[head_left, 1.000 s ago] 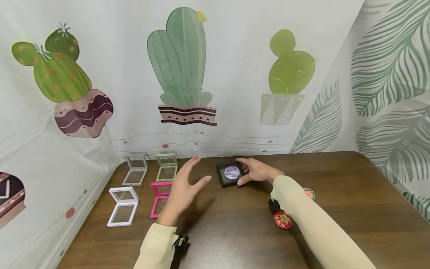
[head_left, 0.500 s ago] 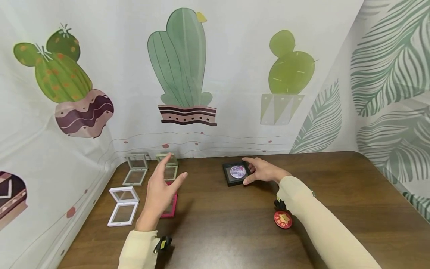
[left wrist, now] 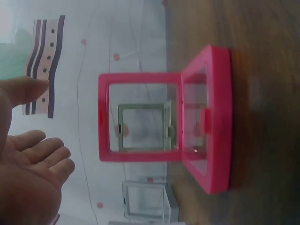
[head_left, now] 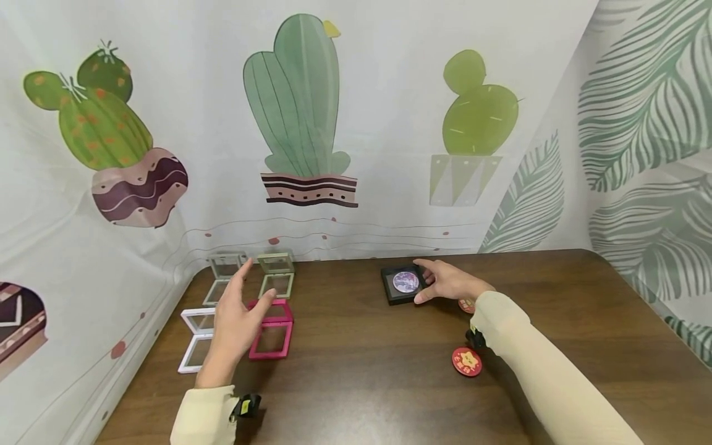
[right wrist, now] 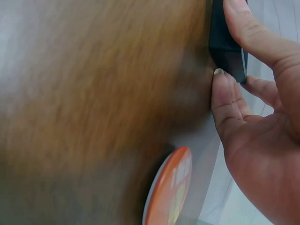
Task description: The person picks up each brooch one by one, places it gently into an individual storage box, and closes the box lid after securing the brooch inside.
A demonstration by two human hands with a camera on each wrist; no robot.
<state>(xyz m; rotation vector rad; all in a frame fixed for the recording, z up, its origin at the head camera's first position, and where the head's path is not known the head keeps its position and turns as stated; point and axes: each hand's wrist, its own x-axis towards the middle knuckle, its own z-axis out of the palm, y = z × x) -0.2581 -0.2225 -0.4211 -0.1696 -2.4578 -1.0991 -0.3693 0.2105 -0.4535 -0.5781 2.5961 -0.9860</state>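
Note:
A black square display frame [head_left: 392, 298] lies flat on the table near its back edge, with a round purple-patterned badge [head_left: 406, 282] seen in its window. My right hand [head_left: 449, 281] grips the frame's right side, thumb at the front and fingers behind. The right wrist view shows thumb and fingers at a corner of the black frame [right wrist: 228, 58]. My left hand [head_left: 233, 324] hovers with fingers extended, holding nothing, nearest the white frame [head_left: 190, 370] and pink frame [head_left: 269, 355]. In the left wrist view the pink frame [left wrist: 220, 126] stands hinged open beyond the hand.
A green frame [head_left: 277, 296] and a grey-green frame [head_left: 211, 302] stand hinged open at the back left. To the right lie a red badge [head_left: 466, 361] with a yellow star and an orange badge [head_left: 466, 305], partly hidden by the right arm. A cactus-print cloth [head_left: 389, 123] hangs behind.
My right hand has slid the black frame to the right along the table. My left hand has moved left, away from the black frame, uncovering the pink one.

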